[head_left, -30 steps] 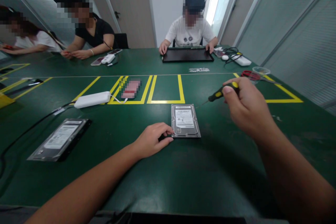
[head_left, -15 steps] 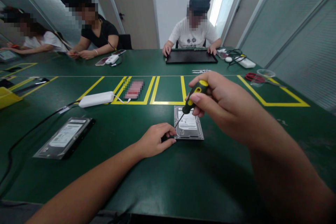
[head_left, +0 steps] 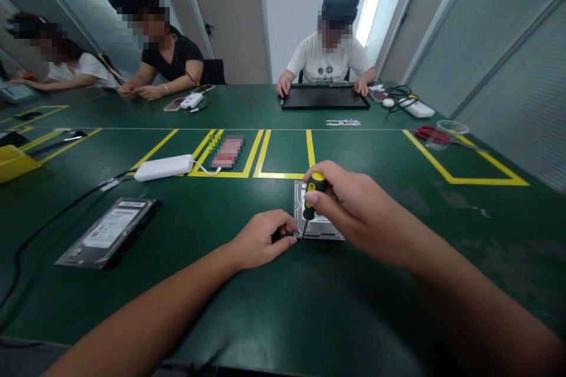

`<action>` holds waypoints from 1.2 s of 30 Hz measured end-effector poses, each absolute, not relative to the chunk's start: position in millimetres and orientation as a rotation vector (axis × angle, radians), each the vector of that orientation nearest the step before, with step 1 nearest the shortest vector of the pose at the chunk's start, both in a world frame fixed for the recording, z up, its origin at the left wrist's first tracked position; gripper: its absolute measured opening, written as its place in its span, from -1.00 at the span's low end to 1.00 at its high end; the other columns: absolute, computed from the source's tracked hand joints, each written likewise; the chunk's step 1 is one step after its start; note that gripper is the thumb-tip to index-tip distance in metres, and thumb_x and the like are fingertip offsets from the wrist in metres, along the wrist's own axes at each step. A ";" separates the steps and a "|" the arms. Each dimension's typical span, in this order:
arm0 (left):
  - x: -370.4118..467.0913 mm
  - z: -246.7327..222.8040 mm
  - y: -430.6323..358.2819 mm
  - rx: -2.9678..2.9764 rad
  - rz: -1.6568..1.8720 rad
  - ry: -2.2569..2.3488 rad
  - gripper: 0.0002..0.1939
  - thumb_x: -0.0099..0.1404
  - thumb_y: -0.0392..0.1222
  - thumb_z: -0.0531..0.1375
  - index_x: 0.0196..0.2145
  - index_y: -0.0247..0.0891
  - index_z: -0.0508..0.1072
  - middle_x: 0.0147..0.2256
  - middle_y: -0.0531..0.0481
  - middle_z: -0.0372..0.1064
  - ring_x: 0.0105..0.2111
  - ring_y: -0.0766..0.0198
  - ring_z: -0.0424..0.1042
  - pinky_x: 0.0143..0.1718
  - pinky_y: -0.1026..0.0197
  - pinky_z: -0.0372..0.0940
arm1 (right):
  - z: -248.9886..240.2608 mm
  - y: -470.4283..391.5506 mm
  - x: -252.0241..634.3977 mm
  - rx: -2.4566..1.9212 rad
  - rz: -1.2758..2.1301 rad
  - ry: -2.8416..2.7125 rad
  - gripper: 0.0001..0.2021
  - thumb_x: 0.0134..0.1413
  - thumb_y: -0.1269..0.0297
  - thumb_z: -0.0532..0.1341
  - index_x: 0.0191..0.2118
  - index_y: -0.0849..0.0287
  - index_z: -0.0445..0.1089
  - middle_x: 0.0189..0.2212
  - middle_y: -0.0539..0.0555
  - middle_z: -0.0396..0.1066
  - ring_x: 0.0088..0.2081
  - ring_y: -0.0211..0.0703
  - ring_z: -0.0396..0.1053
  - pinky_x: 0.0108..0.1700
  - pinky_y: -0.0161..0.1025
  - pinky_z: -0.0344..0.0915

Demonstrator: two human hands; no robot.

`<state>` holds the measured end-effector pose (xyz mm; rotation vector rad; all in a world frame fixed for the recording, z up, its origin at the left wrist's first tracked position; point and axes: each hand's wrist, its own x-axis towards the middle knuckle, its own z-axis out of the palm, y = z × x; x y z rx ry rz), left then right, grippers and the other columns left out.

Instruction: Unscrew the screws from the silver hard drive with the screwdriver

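Observation:
A silver hard drive [head_left: 322, 230] with a white label lies flat on the green table, partly covered by my right hand. My left hand [head_left: 263, 238] has its thumb and fingers closed on the drive's near left corner. My right hand [head_left: 349, 203] is wrapped round the black and yellow handle of a screwdriver [head_left: 309, 207], which stands nearly upright. The thin shaft points down at that same corner, close to my left fingertips. Whether the tip sits in a screw is too small to tell.
A second hard drive [head_left: 112, 230] lies at left. Behind it are a white power bank [head_left: 163, 167] and a phone [head_left: 229, 152] joined by a cable. Red-handled scissors [head_left: 431, 134] lie at right. Across the table a person holds a black panel [head_left: 325, 97]; two others sit at left.
My right hand has come down and to the left with the screwdriver, which has turned more upright. Its tip has shifted to the drive's near left corner. My left hand stays there.

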<state>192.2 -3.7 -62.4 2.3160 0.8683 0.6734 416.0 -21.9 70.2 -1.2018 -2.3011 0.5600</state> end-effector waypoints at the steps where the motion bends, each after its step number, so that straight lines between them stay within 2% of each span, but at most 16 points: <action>1: 192.2 -62.3 -3.8 2.314 0.673 0.870 -0.90 0.33 -0.24 0.22 -0.18 -0.23 0.41 -0.28 0.03 0.38 -0.31 0.28 0.38 -0.24 0.22 0.29 | 67.8 -21.3 415.2 -1.207 0.562 -2.301 -0.84 0.35 0.21 0.06 -0.10 0.17 0.26 -0.34 0.03 0.42 -0.39 -0.23 0.29 -0.35 -0.30 0.10; 10: 194.5 -59.7 -4.2 2.311 0.675 0.887 -0.92 0.33 -0.23 0.21 -0.21 -0.23 0.41 -0.30 0.02 0.38 -0.32 0.27 0.37 -0.25 0.21 0.28 | 59.5 -20.0 408.9 -1.247 0.456 -2.228 -0.84 0.32 0.21 0.06 -0.12 0.18 0.24 -0.35 0.05 0.40 -0.42 -0.23 0.28 -0.37 -0.30 0.07; 23: 194.6 -60.6 -4.5 2.309 0.690 0.894 -0.92 0.33 -0.23 0.21 -0.21 -0.23 0.40 -0.30 0.04 0.38 -0.32 0.29 0.37 -0.26 0.24 0.27 | 49.7 -14.5 405.1 -1.255 0.477 -2.240 -0.85 0.33 0.21 0.05 -0.14 0.18 0.23 -0.32 0.07 0.41 -0.34 -0.19 0.33 -0.31 -0.28 0.10; 36: 194.2 -62.5 -3.8 2.312 0.646 0.916 -0.92 0.36 -0.21 0.21 -0.21 -0.23 0.39 -0.30 0.04 0.37 -0.31 0.27 0.36 -0.23 0.23 0.25 | 45.6 -12.2 403.0 -1.234 0.509 -2.242 -0.82 0.32 0.20 0.06 -0.13 0.20 0.25 -0.36 0.05 0.38 -0.37 -0.21 0.30 -0.33 -0.28 0.09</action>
